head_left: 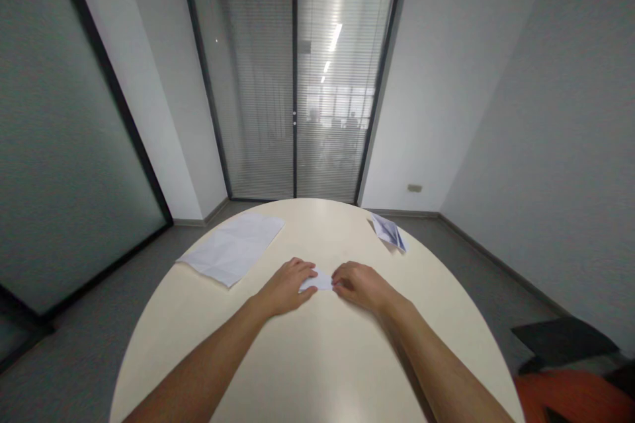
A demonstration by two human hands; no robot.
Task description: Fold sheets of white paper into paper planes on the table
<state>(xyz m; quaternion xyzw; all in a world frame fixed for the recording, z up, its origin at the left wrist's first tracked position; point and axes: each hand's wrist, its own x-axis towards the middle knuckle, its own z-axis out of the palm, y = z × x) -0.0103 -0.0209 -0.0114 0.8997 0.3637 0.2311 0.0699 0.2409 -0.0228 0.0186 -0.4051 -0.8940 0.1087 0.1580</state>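
Note:
A small folded piece of white paper (322, 279) lies on the round cream table (317, 357) between my hands. My left hand (290, 285) rests over its left end, thumb and fingers apart and pressing it to the tabletop. At the paper's right end my right hand (360, 284) has its fingers curled together, with thumb and fingertips pinching the edge. Both hands hide parts of the paper, so its full shape does not show.
A large creased white sheet (235, 246) lies at the table's left edge. Near the far right edge sits a folded paper piece (388, 232) with dark shading. A red and black chair (570, 390) stands low at the right. Beyond the table are glass doors (295, 86) with blinds.

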